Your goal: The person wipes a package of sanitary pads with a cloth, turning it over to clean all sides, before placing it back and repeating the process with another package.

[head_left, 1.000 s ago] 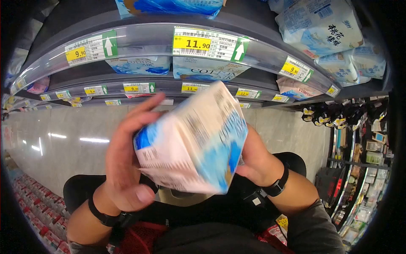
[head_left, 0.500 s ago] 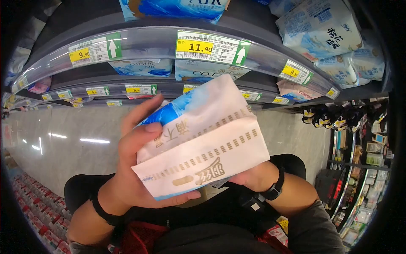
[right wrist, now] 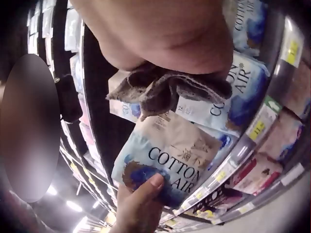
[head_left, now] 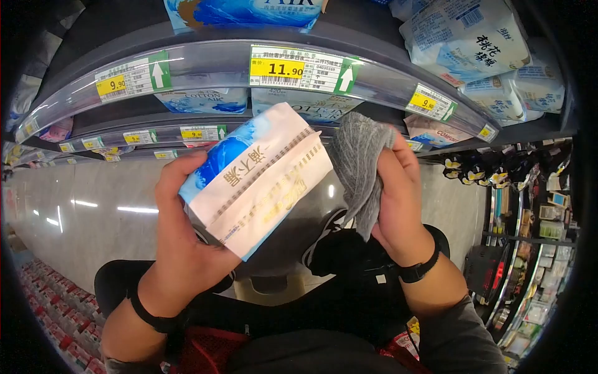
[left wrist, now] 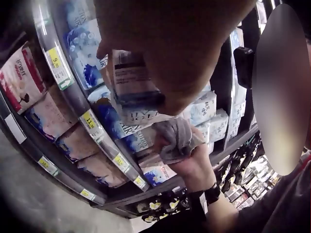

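My left hand [head_left: 180,243] grips a white and blue soft pack [head_left: 258,177] from below, with the fingers curled round its left end. The same pack [right wrist: 167,162] reads "COTTON AIR" in the right wrist view, with a thumb [right wrist: 146,187] on its lower edge. My right hand [head_left: 398,206] holds a grey cloth [head_left: 361,162] just right of the pack; the cloth [left wrist: 175,141] shows bunched in that hand in the left wrist view. Cloth and pack are close together; contact is unclear.
Curved shelves [head_left: 205,65] with yellow price tags [head_left: 277,67] hold more blue and white packs [head_left: 467,37] ahead and above. A red basket [head_left: 199,352] hangs below my arms. Another display rack [head_left: 529,249] stands at the right. Pale floor [head_left: 81,212] lies to the left.
The pack has been turned over and now rests in my left hand alone. My right hand has let go of it and come up at its right side with the grey cloth.
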